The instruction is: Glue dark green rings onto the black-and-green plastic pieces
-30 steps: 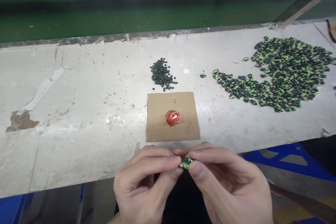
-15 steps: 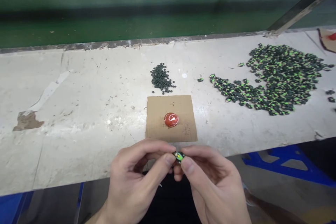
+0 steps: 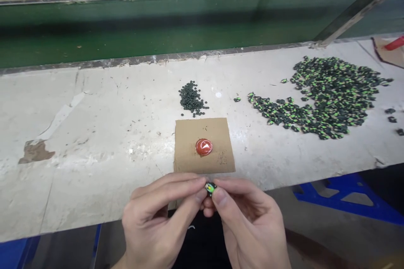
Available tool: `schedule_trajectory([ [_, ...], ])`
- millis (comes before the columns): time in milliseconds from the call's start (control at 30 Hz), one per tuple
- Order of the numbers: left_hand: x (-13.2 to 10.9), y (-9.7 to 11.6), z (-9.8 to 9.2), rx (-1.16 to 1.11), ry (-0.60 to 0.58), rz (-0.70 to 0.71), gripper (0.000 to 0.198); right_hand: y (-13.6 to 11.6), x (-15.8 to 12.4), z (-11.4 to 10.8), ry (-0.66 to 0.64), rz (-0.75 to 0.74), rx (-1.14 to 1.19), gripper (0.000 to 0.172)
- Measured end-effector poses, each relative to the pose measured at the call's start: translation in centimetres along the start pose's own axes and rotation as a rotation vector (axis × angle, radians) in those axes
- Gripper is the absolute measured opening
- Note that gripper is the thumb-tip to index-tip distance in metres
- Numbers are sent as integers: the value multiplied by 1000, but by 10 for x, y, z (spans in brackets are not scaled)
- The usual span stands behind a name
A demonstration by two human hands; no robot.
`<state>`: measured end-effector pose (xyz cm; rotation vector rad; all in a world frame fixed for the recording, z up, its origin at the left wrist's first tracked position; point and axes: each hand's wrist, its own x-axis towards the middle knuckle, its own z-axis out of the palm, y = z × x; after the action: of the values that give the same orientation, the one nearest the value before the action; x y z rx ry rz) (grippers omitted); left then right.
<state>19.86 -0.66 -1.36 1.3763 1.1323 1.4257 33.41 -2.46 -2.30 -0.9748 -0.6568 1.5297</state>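
Observation:
A small black-and-green piece point(image 3: 210, 188) with a touch of yellow is pinched between both hands, just off the table's front edge. My left hand point(image 3: 164, 214) grips its left side with thumb and fingertips. On the other side, the thumb and forefinger of my right hand point(image 3: 249, 214) close on it. Beyond the hands lies a cardboard square point(image 3: 183, 134) bearing a glossy blob of orange-red paste point(image 3: 204, 146). Behind the cardboard is a small heap of dark round discs point(image 3: 190, 96). Many similar black-and-green pieces point(image 3: 334, 92) are piled at the right.
The worn white table point(image 3: 104, 126) runs across the view, with a green panel point(image 3: 126, 29) behind it. A slanting metal post point(image 3: 350, 14) rises at the back right. Blue stools point(image 3: 350, 197) stand below the front edge. A red object point(image 3: 394, 43) rests on cardboard at far right.
The view has shifted slightly, so the table's things appear a little further left and lower. Both hands still pinch the small piece, with the left fingers stretched straighter over it.

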Motion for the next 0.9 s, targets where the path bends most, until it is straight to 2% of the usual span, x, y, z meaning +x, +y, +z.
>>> schedule_trajectory([
  [367, 6, 2, 0, 58, 61, 59, 42, 1, 8, 5, 12, -10, 2, 18],
  [800, 2, -2, 3, 32, 26, 30, 38, -1, 1, 2, 7, 1, -18, 15],
  [867, 3, -5, 7, 17, 3, -13, 34, 0, 3, 0, 81, 16, -25, 5],
  [900, 4, -7, 8, -8, -7, -33, 33, 0, 5, -3, 147, 9, -86, 6],
])
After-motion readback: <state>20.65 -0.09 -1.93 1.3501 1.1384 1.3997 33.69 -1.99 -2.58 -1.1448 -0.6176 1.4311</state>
